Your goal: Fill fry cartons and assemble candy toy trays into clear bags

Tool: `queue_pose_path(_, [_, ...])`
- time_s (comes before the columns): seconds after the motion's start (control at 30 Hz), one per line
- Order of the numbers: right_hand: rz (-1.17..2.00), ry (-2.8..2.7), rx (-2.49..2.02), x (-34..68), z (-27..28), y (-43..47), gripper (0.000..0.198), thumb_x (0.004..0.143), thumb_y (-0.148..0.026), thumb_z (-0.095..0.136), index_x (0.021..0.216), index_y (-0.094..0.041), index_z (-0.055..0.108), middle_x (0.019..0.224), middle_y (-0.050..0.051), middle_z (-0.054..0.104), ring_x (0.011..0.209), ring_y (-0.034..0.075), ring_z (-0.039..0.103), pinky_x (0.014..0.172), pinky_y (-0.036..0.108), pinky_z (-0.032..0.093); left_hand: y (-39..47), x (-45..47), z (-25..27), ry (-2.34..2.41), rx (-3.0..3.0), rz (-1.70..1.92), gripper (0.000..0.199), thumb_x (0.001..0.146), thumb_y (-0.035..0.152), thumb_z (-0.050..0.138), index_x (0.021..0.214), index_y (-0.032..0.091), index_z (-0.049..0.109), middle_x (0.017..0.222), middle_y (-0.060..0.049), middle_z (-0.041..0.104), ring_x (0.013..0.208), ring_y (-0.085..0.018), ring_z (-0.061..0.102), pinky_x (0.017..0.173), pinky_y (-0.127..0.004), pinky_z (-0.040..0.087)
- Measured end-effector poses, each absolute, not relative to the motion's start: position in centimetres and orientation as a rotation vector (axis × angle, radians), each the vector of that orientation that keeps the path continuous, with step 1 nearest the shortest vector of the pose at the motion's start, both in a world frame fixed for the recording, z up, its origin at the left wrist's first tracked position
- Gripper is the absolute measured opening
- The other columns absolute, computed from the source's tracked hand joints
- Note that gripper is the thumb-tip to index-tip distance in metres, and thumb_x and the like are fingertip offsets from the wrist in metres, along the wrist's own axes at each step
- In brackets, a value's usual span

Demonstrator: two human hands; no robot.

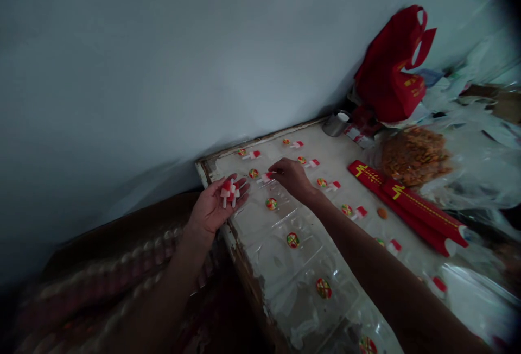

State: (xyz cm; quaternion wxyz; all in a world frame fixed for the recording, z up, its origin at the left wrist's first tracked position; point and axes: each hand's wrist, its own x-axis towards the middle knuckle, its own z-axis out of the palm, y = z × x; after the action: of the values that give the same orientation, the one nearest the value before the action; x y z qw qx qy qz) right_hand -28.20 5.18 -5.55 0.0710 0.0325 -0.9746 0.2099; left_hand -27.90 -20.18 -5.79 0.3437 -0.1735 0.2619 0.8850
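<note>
My left hand is palm up at the table's left edge, fingers loosely spread, cradling several small red-and-white popsicle-shaped pieces. Over the table, my right hand pinches the red end of another popsicle-shaped piece, low beside a round red-and-green disc. Two rows of these discs run down the table, and in the far row a popsicle-shaped piece lies beside each disc. Clear plastic packaging covers the near row. My right forearm hides part of the table.
Beyond my right arm lie red printed strips, a small orange-brown round thing and a clear bag of brownish bits. A metal cup and red bag stand by the wall. Blurred clear-plastic rows sit at lower left.
</note>
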Motion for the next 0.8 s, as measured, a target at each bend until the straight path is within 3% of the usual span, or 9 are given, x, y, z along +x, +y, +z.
queue_pose_path(0.1, [0.610,-3.015,0.070,-28.1,-5.8,5.3,0.013,0.088,-0.022,0.068,0.095,-0.022,0.079,0.094,0.005,0.073,0.083,0.016,0.066,0.076,0.026,0.045,-20.2,-27.9,-5.9,0.681,-0.441,2.300,0.026,0.096,0.025,0.050,0.109,0.012,0.069,0.118,-0.020,0.071,0.114,-0.032,0.068,0.095,-0.050,0.057])
queue_pose_path(0.3, [0.613,-2.967,0.004,-27.9,-4.9,3.6,0.013,0.088,-0.023,0.068,0.091,-0.018,0.080,0.093,0.007,0.072,0.083,0.018,0.065,0.073,0.027,0.043,-20.1,-28.0,-5.8,0.677,-0.380,2.255,0.035,0.097,0.033,0.050,0.120,0.012,0.067,0.118,-0.019,0.071,0.111,-0.032,0.069,0.095,-0.054,0.056])
queue_pose_path(0.47, [1.073,-2.781,0.186,-26.5,-1.5,0.2,0.020,0.090,-0.038,0.068,0.095,-0.022,0.080,0.080,0.001,0.073,0.071,0.012,0.062,0.064,0.024,0.041,-18.3,-27.9,-4.2,0.651,-0.369,2.234,0.034,0.100,0.034,0.047,0.114,0.012,0.069,0.099,-0.013,0.076,0.094,-0.027,0.073,0.090,-0.051,0.058])
queue_pose_path(0.63, [1.293,-2.781,0.039,-24.6,-0.5,-1.3,0.021,0.072,-0.027,0.082,0.092,-0.023,0.078,0.073,-0.002,0.071,0.064,0.012,0.062,0.058,0.022,0.042,-15.3,-27.2,-2.7,0.705,-0.484,2.204,0.033,0.101,0.037,0.046,0.093,0.015,0.069,0.078,-0.005,0.074,0.064,-0.017,0.068,0.079,-0.041,0.060])
queue_pose_path(0.8, [1.960,-2.475,-0.230,-23.6,-1.7,0.4,0.038,0.057,-0.030,0.090,0.082,-0.019,0.064,0.073,0.000,0.072,0.059,0.016,0.066,0.053,0.025,0.050,-13.1,-26.5,-3.0,0.691,-0.460,2.196,0.026,0.098,0.032,0.051,0.095,0.015,0.070,0.078,-0.005,0.072,0.060,-0.015,0.065,0.068,-0.033,0.059])
